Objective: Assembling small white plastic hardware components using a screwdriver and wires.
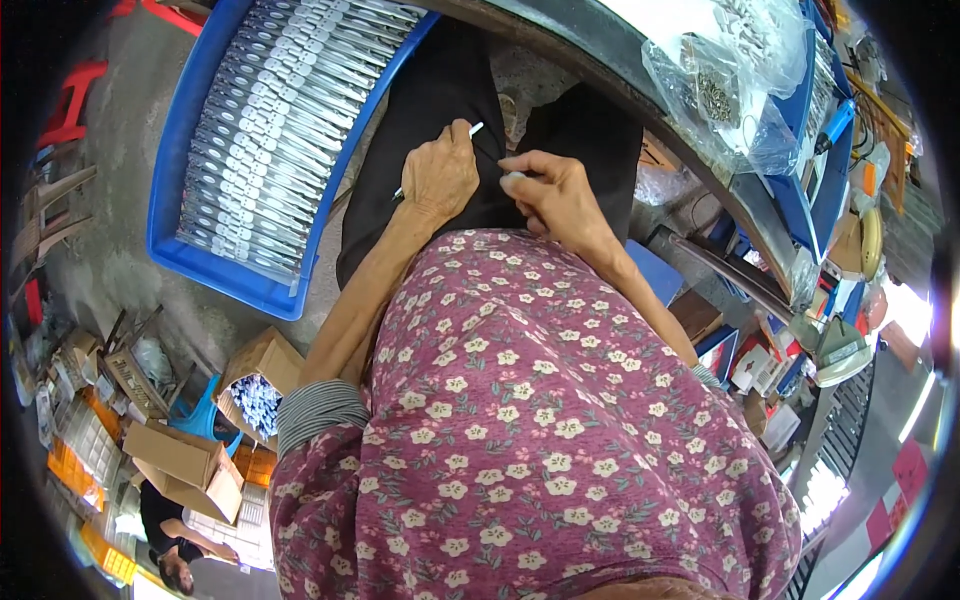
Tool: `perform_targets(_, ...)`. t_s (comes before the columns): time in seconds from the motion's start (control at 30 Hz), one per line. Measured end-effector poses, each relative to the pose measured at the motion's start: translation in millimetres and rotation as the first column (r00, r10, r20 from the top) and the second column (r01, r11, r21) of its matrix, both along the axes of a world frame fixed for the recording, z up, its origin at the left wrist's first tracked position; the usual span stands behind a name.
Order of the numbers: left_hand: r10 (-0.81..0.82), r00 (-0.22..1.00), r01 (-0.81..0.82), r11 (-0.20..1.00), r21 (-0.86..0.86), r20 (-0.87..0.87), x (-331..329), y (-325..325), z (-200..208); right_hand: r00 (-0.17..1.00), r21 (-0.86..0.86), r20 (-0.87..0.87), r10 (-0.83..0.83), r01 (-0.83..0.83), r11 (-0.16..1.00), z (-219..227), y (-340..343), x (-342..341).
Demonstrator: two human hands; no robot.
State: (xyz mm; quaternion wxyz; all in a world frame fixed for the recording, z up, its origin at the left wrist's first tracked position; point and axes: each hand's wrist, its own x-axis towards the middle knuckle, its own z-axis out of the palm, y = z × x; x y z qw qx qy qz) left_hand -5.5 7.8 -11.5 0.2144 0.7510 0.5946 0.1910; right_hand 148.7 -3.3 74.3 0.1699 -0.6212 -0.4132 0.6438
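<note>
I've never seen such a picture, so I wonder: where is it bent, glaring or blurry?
In the head view, the fisheye lens bows the bench; glare whitens part of the clear bag and patches near the right rim; the silvery pieces gleam; the left hand and right hand look fairly sharp, details toward the rim softer.

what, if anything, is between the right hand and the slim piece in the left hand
Nothing visible blocks the right hand from the white tip of the slim piece: there is just a gap, with dark trousers below. The left hand itself covers the piece's middle from view.
</note>
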Motion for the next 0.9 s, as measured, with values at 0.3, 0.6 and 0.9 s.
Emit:
perform_targets(0.3,0.011,0.995,-0.004,0.997,0.077,-0.097,1,4,8,0.369,-0.825,-0.489,-0.791,0.100,0.556,-39,-4,25)
perform_targets(0.6,0.006,1.000,-0.007,0.999,0.044,0.012,2,-6,10,0.992,0.191,0.117,0.052,-0.074,0.979,9,-20,2)
perform_targets(0.9,-0.001,0.996,-0.002,0.999,0.035,0.089,-3,-10,12,0.926,0.272,0.341,0.162,-0.262,0.926,5,-24,-7)
